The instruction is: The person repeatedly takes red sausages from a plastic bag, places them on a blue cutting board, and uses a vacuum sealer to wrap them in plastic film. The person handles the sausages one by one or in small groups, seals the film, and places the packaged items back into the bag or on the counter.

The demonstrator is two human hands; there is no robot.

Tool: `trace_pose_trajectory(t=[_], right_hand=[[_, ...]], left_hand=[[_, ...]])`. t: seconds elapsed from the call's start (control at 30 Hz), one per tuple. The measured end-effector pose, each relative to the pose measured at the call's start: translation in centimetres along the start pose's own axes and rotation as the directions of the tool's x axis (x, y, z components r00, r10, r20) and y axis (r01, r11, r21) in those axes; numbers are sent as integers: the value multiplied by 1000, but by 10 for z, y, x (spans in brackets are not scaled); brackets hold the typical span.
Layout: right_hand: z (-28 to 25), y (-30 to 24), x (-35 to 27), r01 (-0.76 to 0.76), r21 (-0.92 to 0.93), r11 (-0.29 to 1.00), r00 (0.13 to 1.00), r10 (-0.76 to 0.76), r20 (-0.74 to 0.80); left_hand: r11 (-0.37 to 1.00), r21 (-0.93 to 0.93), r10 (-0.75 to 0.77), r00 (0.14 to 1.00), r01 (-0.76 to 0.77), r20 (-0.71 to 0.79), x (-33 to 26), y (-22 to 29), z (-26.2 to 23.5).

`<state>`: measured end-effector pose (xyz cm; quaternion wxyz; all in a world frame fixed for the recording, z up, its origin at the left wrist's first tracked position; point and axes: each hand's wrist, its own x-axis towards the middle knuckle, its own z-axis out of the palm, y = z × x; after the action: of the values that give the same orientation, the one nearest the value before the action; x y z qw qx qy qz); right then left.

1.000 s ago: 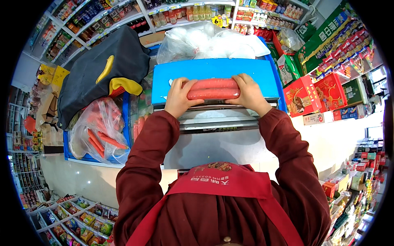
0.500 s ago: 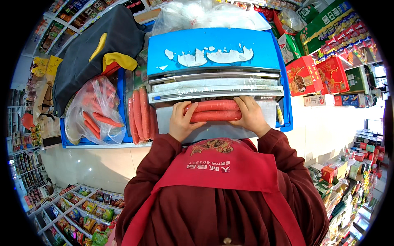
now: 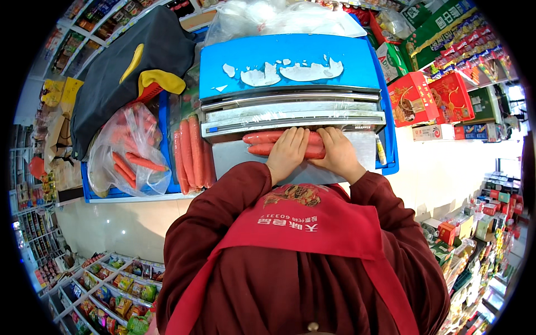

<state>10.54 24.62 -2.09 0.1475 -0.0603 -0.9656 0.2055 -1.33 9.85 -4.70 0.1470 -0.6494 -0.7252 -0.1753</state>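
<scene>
Carrots in hand: two long orange carrots (image 3: 262, 143) lie side by side, crosswise, just above the frame's centre, on the metal plate (image 3: 234, 159) of a wrapping machine.
Left hand (image 3: 287, 152): lies palm-down over the carrots' middle, its grip pressing them down, fingers curled over their far side.
Right hand (image 3: 336, 153): just beside the left one, touching it, with the same grip closed over the carrots' right end.
Wrapping machine (image 3: 287, 67): blue-topped box in the upper centre, with white scraps stuck on its lid and a silver front bar with clear film (image 3: 290, 111) stretched along it, directly above the hands.
Loose carrots (image 3: 192, 151): a row standing lengthwise, left of the plate, touching the machine's side.
Bagged carrots (image 3: 131, 151): a clear plastic bag holding more, further left, in a blue crate (image 3: 111, 194).
Dark jacket (image 3: 125, 67): black with yellow lining, upper left, draped above the bag.
Clear bags (image 3: 268, 17): a crumpled heap at the top edge, behind the machine.
Red boxes (image 3: 430, 97): two square red packages with pictures, right of the machine; green cartons (image 3: 441, 28) above them in the upper right.
Shelves (image 3: 111, 279): small bright packets in rows, lower left; more boxed goods along the lower right edge.
Apron (image 3: 312, 229): red, with pale lettering, filling the lower centre.
</scene>
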Motion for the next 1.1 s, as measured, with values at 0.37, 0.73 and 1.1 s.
trace_pose_trajectory(t=[0.37, 0.73, 1.1], right_hand=[[-32, 10, 79, 430, -220, 875, 902, -413, 123], [-9, 32, 84, 544, -252, 801, 839, -509, 194], [-36, -47, 4, 250, -214, 944, 968, -235, 94]], left_hand=[[991, -131, -5, 993, 21, 119, -2, 8, -3], [972, -233, 12, 990, 21, 139, -10, 10, -7], [886, -451, 41, 950, 109, 310, 15, -17, -31]])
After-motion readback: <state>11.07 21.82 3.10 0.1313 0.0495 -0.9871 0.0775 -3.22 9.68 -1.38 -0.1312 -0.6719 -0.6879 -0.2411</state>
